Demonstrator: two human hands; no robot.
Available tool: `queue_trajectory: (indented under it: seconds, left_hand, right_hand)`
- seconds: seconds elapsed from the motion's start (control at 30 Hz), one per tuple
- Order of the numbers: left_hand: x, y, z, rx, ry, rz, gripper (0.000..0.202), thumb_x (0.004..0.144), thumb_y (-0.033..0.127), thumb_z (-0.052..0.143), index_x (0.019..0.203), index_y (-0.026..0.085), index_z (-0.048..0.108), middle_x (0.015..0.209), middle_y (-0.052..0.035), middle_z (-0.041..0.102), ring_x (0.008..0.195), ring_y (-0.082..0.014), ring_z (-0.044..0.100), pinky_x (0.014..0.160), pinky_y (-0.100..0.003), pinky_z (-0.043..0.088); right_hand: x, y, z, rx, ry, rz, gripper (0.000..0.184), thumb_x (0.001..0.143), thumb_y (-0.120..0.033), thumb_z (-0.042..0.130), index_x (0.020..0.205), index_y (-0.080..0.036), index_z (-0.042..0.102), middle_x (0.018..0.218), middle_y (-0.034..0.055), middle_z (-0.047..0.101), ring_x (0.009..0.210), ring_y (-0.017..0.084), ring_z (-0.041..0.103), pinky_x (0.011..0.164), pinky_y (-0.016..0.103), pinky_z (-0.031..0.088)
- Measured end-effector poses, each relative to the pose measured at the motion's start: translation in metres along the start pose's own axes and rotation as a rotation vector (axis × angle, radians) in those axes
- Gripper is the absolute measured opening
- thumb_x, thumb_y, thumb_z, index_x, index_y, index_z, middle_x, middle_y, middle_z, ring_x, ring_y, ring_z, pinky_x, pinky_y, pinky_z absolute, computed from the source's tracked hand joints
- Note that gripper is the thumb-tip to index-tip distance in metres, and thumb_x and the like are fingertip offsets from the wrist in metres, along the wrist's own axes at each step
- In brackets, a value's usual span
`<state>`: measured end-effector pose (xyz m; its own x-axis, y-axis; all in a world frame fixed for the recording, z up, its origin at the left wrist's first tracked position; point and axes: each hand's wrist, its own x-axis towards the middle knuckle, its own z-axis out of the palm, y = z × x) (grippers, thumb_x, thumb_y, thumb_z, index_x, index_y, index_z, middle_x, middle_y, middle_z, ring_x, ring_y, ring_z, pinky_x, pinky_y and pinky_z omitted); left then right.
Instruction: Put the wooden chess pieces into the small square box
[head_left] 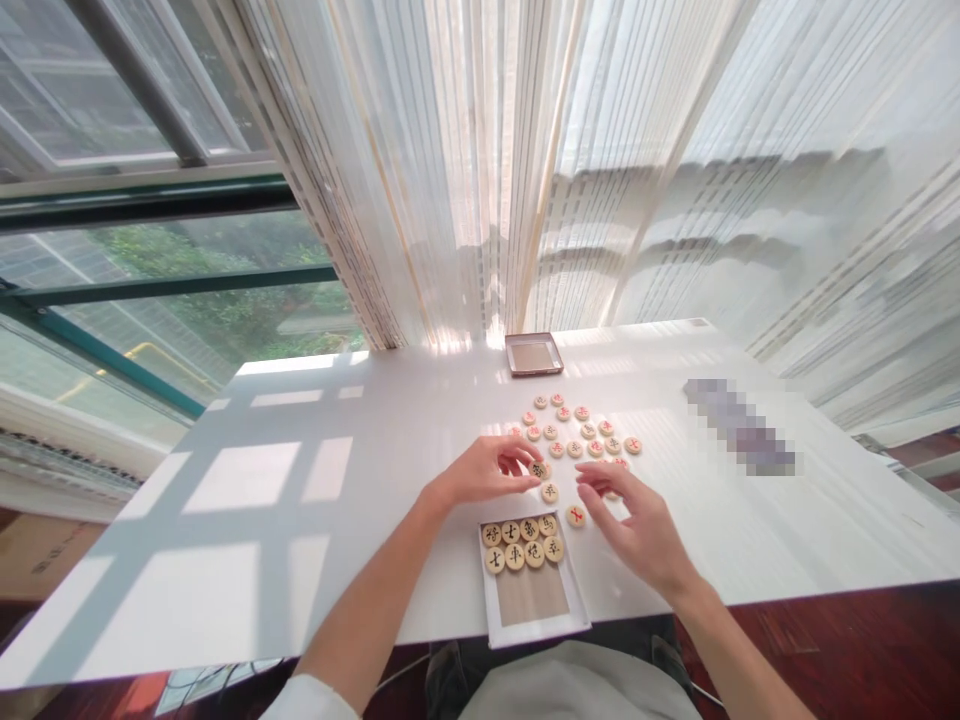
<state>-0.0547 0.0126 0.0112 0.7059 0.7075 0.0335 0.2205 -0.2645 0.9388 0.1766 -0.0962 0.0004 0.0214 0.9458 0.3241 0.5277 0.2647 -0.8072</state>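
Observation:
Round wooden game pieces [577,432] with red or black characters lie scattered on the white table [337,470]. My left hand [487,470] pinches one black-marked piece [538,469] between thumb and fingers. My right hand [637,525] rests beside it with fingers spread, fingertips near a red-marked piece [576,516]. A shallow white box [534,595] at the near table edge holds two rows of black-marked pieces [523,543]. Another loose piece [550,491] lies between my hands.
A small brown square lid or tray [533,354] sits at the far table edge under sheer curtains [600,170]. A blurred-out object [739,427] lies at the right. A window [150,250] is at the left. Dark wood floor shows below.

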Motion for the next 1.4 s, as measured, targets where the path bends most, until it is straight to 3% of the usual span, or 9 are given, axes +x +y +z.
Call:
queue_trajectory:
  seconds: [0.13, 0.4, 0.6, 0.73, 0.97, 1.2, 1.4]
  left_hand:
    - [0.000, 0.003, 0.007, -0.193, -0.094, -0.005, 0.042, 0.080, 0.037, 0.078, 0.113, 0.014, 0.069, 0.089, -0.0094, 0.075, 0.075, -0.0188, 0.073, 0.074, -0.032, 0.059]
    - [-0.001, 0.004, 0.007, -0.300, -0.155, -0.009, 0.043, 0.085, 0.039, 0.073, 0.120, 0.014, 0.068, 0.097, -0.0121, 0.076, 0.081, -0.0208, 0.075, 0.082, -0.037, 0.059]
    - [-0.005, 0.011, -0.010, -0.015, -0.165, -0.053, 0.036, 0.080, 0.040, 0.077, 0.108, 0.017, 0.073, 0.097, -0.0083, 0.076, 0.080, -0.0167, 0.070, 0.072, -0.027, 0.053]
    - [-0.008, 0.009, -0.019, 0.154, -0.238, -0.114, 0.034, 0.075, 0.044, 0.079, 0.098, 0.019, 0.078, 0.089, -0.0043, 0.075, 0.077, -0.0144, 0.065, 0.067, -0.023, 0.048]
    - [-0.007, 0.004, -0.013, 0.207, -0.297, -0.177, 0.034, 0.071, 0.047, 0.081, 0.091, 0.019, 0.081, 0.079, -0.0027, 0.074, 0.067, -0.0128, 0.060, 0.059, -0.021, 0.043]
    - [-0.009, 0.005, -0.012, 0.262, -0.305, -0.207, 0.022, 0.074, 0.039, 0.078, 0.087, 0.022, 0.082, 0.077, -0.0009, 0.075, 0.067, -0.0131, 0.060, 0.058, -0.020, 0.042]
    - [-0.010, 0.006, -0.011, 0.285, -0.286, -0.202, 0.018, 0.073, 0.036, 0.077, 0.084, 0.023, 0.081, 0.073, 0.0009, 0.074, 0.065, -0.0123, 0.059, 0.054, -0.020, 0.039]
  right_hand:
    - [0.011, -0.021, 0.022, 0.093, -0.062, -0.059, 0.020, 0.094, -0.034, 0.062, 0.112, -0.025, 0.064, 0.103, 0.0071, 0.069, 0.085, 0.022, 0.070, 0.076, 0.036, 0.060]
    - [0.005, -0.015, 0.027, 0.261, -0.060, 0.052, 0.017, 0.096, -0.034, 0.060, 0.111, -0.025, 0.062, 0.101, 0.0056, 0.070, 0.091, 0.022, 0.070, 0.082, 0.037, 0.061]
    - [-0.017, -0.001, 0.023, 0.316, -0.035, 0.057, 0.018, 0.096, -0.033, 0.060, 0.113, -0.027, 0.065, 0.107, 0.0063, 0.066, 0.094, 0.022, 0.067, 0.082, 0.037, 0.060]
    - [-0.033, 0.009, 0.018, 0.360, -0.012, 0.087, 0.015, 0.096, -0.032, 0.060, 0.108, -0.025, 0.066, 0.103, 0.0063, 0.065, 0.088, 0.020, 0.068, 0.081, 0.035, 0.059]
    - [-0.044, 0.020, 0.024, 0.357, 0.023, 0.114, 0.025, 0.087, -0.034, 0.071, 0.110, -0.026, 0.066, 0.110, 0.0076, 0.067, 0.099, 0.024, 0.067, 0.086, 0.036, 0.061]
    - [-0.048, 0.024, 0.025, 0.427, -0.067, 0.243, 0.021, 0.092, -0.035, 0.066, 0.110, -0.024, 0.064, 0.102, 0.0072, 0.071, 0.086, 0.023, 0.073, 0.083, 0.035, 0.063]
    - [-0.048, 0.019, 0.023, 0.411, -0.063, 0.248, 0.020, 0.093, -0.034, 0.065, 0.110, -0.025, 0.066, 0.098, 0.0061, 0.072, 0.085, 0.023, 0.075, 0.083, 0.033, 0.063]
